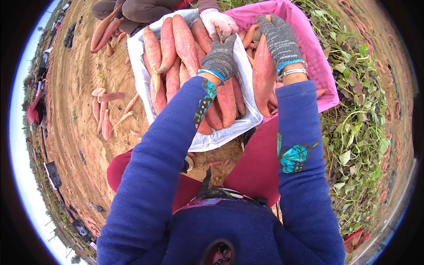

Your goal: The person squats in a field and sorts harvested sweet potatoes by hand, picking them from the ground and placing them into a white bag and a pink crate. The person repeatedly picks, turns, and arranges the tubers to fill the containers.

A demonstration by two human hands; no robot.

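Observation:
My right hand [280, 41], in a dark grey knit glove, grips the upper end of a large sweet potato [263, 79]. That root hangs at the near left side of a pink-lined crate [316, 69], with smaller sweet potatoes partly hidden behind it. Over the right side of a white-lined crate [248, 96] is my left hand [220, 58], gloved the same way. Its fingertips meet the white-gloved hand [218, 21] of another person; whether anything is held there is hidden. Long sweet potatoes [185, 44] fill the white-lined crate in layers.
A few loose sweet potatoes [106, 126] lie on the sandy soil [79, 139] at left. Cut green vines [351, 132] are heaped along the right. The other person's knees [144, 11] are beyond the white-lined crate. Dark crates [53, 175] stand farther off at left.

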